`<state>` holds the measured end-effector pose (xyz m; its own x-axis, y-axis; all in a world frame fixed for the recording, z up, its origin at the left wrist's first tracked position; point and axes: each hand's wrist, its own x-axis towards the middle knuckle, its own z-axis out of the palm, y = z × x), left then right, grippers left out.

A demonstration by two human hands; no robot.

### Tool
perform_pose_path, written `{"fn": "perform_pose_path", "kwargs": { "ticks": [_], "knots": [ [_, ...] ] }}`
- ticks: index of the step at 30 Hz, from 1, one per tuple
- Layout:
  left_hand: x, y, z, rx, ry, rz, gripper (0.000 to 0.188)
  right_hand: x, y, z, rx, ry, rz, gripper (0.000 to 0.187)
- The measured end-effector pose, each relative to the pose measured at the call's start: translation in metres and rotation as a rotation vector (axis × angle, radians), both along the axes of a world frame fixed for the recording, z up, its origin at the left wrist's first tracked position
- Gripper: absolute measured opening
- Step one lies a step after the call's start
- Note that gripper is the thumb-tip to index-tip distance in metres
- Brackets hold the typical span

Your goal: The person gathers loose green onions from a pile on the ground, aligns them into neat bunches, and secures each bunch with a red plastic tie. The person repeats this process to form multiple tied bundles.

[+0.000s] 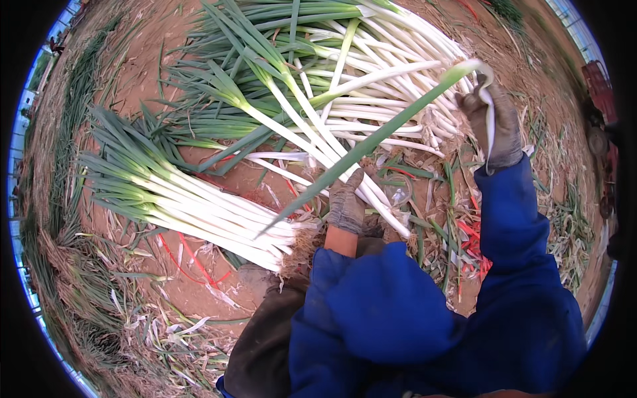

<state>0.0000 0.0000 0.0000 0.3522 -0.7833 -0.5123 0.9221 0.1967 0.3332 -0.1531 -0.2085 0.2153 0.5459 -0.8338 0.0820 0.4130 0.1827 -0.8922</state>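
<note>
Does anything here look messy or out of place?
Mostly the ground: peeled skins and red ties lie scattered around. One scallion, held between the left hand and right hand, crosses the piled ones.

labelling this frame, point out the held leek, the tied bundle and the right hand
held leek [371, 140], head view, mid stalk
tied bundle [199, 205], head view, white stalks
right hand [497, 126], head view, back of glove
</note>
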Motion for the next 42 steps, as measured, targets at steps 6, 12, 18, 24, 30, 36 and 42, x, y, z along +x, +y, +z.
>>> {"fn": "perform_pose_path", "kwargs": {
  "ticks": [6,12,18,24,30,36,42],
  "knots": [
    [-0.006,0.005,0.048,-0.019,-0.050,-0.061,0.027,-0.143,0.035,-0.135,0.548,0.867,-0.292,0.061],
    [-0.012,-0.003,0.036,-0.035,-0.013,-0.047,0.028,-0.019,0.129,-0.116,-0.013,1.031,0.681,0.078],
    [-0.013,-0.009,0.017,0.367,-0.383,-0.078,0.038,-0.013,0.122,-0.131,-0.432,1.187,0.807,0.077],
    [-0.017,-0.013,0.071,-0.168,-0.185,-0.032,0.051,-0.004,0.112,-0.089,-0.068,0.862,0.636,0.059],
    [-0.006,-0.002,0.040,-0.068,0.053,0.041,0.040,0.034,0.029,-0.112,-0.473,0.980,0.555,0.041],
    [0.004,-0.007,0.071,-0.047,-0.207,0.103,0.040,0.046,-0.127,-0.131,-1.546,1.555,-0.072,0.057],
    [0.057,0.005,0.124,-0.074,-0.428,0.214,0.044,0.069,-0.108,-0.088,-1.435,1.631,0.288,0.043]
  ]
}}
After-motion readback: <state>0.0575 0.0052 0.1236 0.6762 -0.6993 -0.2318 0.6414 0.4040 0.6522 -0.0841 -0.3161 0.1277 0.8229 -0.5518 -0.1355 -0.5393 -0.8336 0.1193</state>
